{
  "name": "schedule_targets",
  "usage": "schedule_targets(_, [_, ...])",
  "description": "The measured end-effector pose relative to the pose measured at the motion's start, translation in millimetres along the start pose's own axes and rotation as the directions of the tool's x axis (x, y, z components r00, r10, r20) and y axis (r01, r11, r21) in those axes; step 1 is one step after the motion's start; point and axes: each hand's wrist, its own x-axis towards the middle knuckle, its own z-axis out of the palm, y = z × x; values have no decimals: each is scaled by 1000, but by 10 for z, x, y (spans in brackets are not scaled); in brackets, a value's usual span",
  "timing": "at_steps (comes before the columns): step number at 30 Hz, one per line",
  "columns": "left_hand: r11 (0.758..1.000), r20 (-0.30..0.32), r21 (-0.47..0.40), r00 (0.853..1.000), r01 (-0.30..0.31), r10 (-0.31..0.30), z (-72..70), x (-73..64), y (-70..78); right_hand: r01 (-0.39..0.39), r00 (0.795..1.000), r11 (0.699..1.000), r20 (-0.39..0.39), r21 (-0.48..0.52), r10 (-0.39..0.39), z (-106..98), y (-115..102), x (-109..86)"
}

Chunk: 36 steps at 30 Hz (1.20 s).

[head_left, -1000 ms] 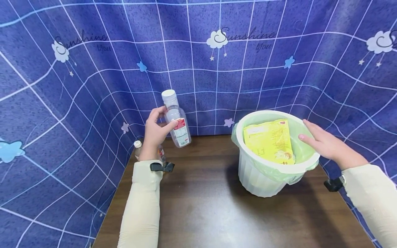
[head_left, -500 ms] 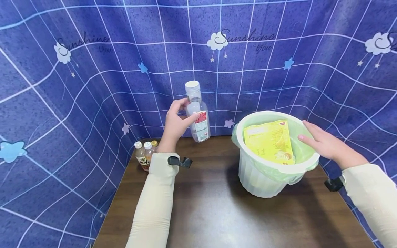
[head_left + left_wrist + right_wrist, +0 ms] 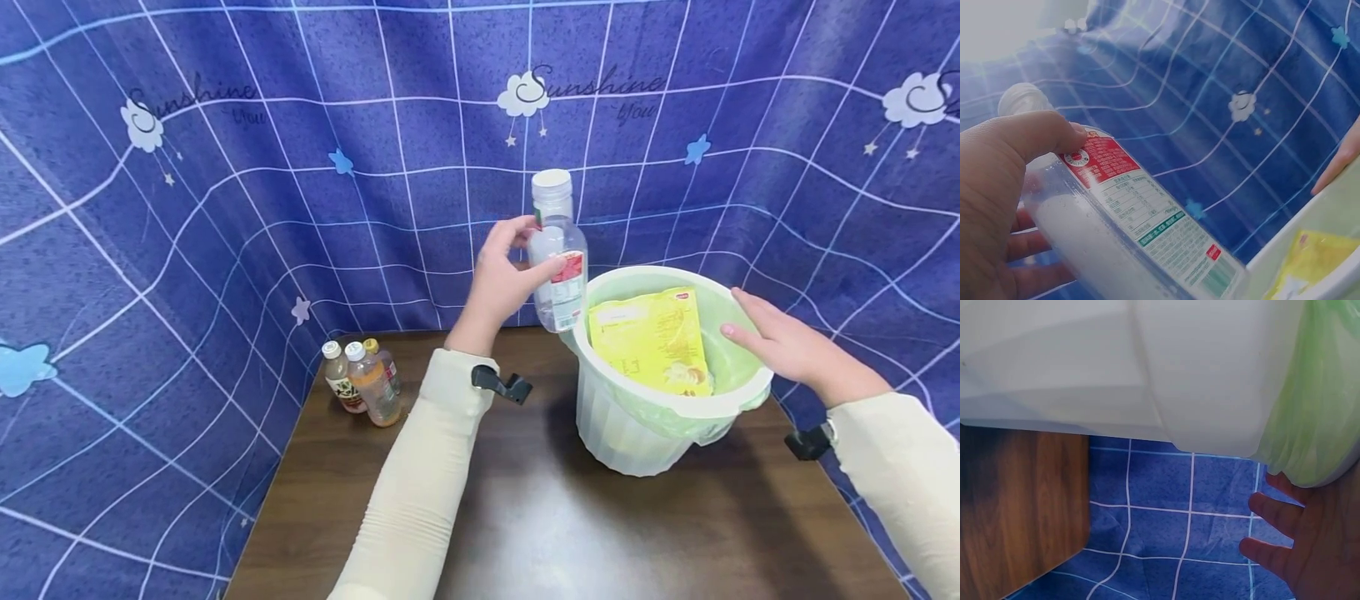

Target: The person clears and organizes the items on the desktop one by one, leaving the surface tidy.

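My left hand (image 3: 510,271) grips a clear plastic bottle (image 3: 557,296) with a white cap and a red-and-white label, tilted a little. Thumb and fingers wrap its upper part; in the left wrist view the bottle (image 3: 1129,231) looks see-through, with no drink visible. Its base overlaps the left rim of a white trash bin (image 3: 618,425) lined with a pale green bag. Inside the bin lies a yellow packet (image 3: 648,342). At the bin's right rim rests my right hand (image 3: 783,346), thumb toward the inside; in the right wrist view its fingers (image 3: 1275,515) stretch out loosely outside the bin.
Three small bottles (image 3: 375,392) stand grouped at the back left of the dark wooden table (image 3: 517,500). A blue gridded curtain (image 3: 420,108) closes off the back and sides. The bag's edge (image 3: 701,429) hangs over the bin's front.
My left hand has carried the bottle rightward and slightly up, from the small bottles to the bin's left rim. Those bottles have come into full view. The right hand and bin stay put.
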Motion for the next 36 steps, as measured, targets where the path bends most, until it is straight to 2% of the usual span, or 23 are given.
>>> schedule_targets(9, [998, 99, 22, 993, 54, -56, 399, -19, 23, 20, 1000, 1000, -11, 4, -20, 15, -29, 19])
schedule_targets(16, [998, 160, -17, 985, 62, -58, 576, -73, 10, 8, 1000, 1000, -2, -12, -8, 16, -55, 38])
schedule_targets(19, [995, 202, -30, 976, 94, -86, 607, -86, -29, 13, 1000, 1000, -5, -9, -13, 13, -63, 34])
schedule_targets(21, [991, 219, -47, 969, 123, -110, 590, -95, -58, 14, 1000, 1000, -7, -8, -14, 11, -64, 30])
schedule_targets(23, [989, 212, -58, 970, 138, -123, 545, -99, -91, 16, 1000, 1000, -7, -8, -16, 9, -60, 26])
schedule_targets(31, [991, 100, -79, 990, 105, -97, 226, -110, -271, -16, 1000, 1000, 5, -23, 17, -3, -21, 1])
schedule_targets(36, [995, 30, -45, 996, 87, -85, -65, -152, -449, -15, 1000, 1000, 5, 1, 15, -4, -32, 8])
